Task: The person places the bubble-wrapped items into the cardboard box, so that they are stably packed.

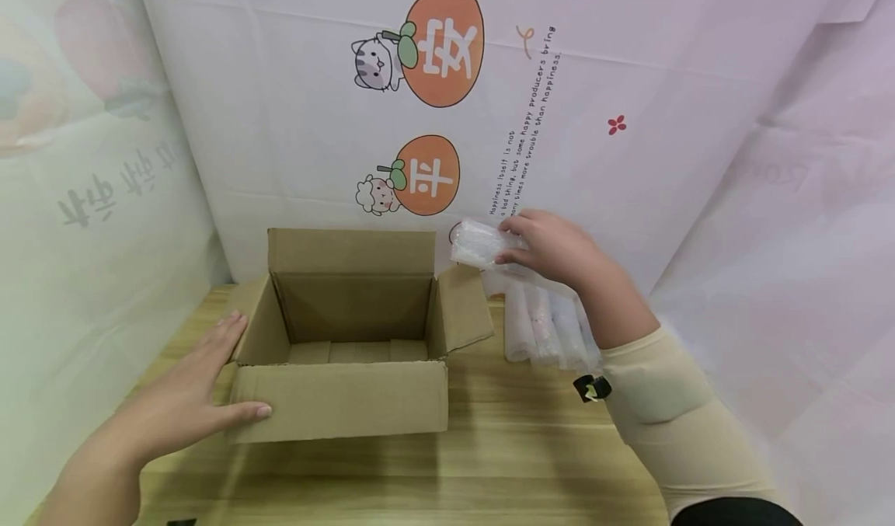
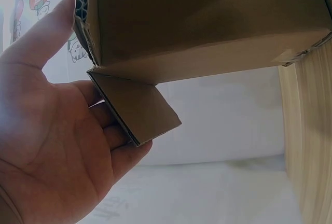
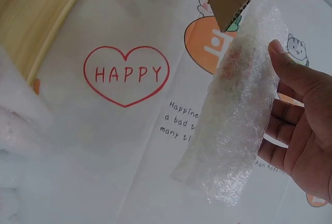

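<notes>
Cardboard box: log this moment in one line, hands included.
box: open, on table | left hand: touching box's left side | right hand: holding bubble-wrapped roll | other wrapped rolls: on table, right of box

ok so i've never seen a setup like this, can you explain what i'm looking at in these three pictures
There's no machine here: these are a person's two bare hands. The widest picture comes from a camera on the person's head, looking forward and down. The other two come from cameras worn on each wrist, so each shows one hand close up.

An open cardboard box stands on a wood-patterned table, with several wrapped rolls to its right. Behind is a printed white sheet.

The left hand rests against the box's flaps at its left side. The right hand holds a bubble-wrapped bundle raised near the box's right flap.
</notes>
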A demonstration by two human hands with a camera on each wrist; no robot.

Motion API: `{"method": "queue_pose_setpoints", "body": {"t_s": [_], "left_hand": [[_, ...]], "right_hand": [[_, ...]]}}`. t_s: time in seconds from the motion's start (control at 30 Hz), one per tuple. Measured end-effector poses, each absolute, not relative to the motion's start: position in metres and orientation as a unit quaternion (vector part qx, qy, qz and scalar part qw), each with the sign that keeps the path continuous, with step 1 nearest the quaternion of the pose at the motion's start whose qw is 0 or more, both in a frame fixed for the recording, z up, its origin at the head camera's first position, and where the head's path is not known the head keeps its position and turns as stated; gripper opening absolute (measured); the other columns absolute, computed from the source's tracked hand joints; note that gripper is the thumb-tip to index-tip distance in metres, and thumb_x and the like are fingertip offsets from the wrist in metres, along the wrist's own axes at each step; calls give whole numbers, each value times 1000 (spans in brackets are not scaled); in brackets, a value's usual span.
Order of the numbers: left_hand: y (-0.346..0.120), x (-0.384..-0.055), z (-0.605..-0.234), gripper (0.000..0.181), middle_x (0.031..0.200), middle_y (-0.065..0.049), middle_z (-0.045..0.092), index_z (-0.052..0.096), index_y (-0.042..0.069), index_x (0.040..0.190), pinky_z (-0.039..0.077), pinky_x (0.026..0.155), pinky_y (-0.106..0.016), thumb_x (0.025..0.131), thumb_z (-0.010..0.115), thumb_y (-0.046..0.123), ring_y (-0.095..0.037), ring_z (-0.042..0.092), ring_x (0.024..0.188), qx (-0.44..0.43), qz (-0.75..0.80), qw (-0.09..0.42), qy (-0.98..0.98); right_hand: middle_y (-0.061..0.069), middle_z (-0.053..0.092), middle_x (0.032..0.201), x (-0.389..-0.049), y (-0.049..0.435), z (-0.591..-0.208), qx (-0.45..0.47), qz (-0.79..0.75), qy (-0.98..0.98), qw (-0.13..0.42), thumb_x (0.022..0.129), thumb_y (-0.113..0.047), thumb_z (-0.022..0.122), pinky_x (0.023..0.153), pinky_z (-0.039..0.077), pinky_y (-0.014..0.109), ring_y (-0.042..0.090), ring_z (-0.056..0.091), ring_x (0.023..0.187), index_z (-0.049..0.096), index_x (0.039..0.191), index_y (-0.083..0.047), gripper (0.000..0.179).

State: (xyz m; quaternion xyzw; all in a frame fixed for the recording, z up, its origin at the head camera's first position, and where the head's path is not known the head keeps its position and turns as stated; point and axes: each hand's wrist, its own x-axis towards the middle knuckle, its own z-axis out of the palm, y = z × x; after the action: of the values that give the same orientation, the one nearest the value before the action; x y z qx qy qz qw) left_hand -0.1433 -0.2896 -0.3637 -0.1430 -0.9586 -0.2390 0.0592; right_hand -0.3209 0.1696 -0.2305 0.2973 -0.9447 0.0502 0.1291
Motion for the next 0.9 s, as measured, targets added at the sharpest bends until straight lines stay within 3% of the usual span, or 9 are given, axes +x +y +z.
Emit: {"method": "queue_pose_setpoints", "body": {"t_s": [0.2,0.9], "left_hand": [[-290,-143,-364,118,166,-7,-4,-4,22,159,25,105,-72,79,71,63,-42,8,150,-141,-237,56,-959],[-290,-142,-364,118,166,-7,-5,-4,20,159,21,108,-72,79,71,62,-40,5,151,-147,-237,57,-959]], "right_hand": [[9,66,117,-326,146,-225,318,55,-939,116,84,-40,76,95,49,45,27,61,108,65,123,-9,51],[0,63,115,-327,86,-201,324,33,-942,78,85,-46,74,90,51,38,18,58,102,64,124,-16,50]]}}
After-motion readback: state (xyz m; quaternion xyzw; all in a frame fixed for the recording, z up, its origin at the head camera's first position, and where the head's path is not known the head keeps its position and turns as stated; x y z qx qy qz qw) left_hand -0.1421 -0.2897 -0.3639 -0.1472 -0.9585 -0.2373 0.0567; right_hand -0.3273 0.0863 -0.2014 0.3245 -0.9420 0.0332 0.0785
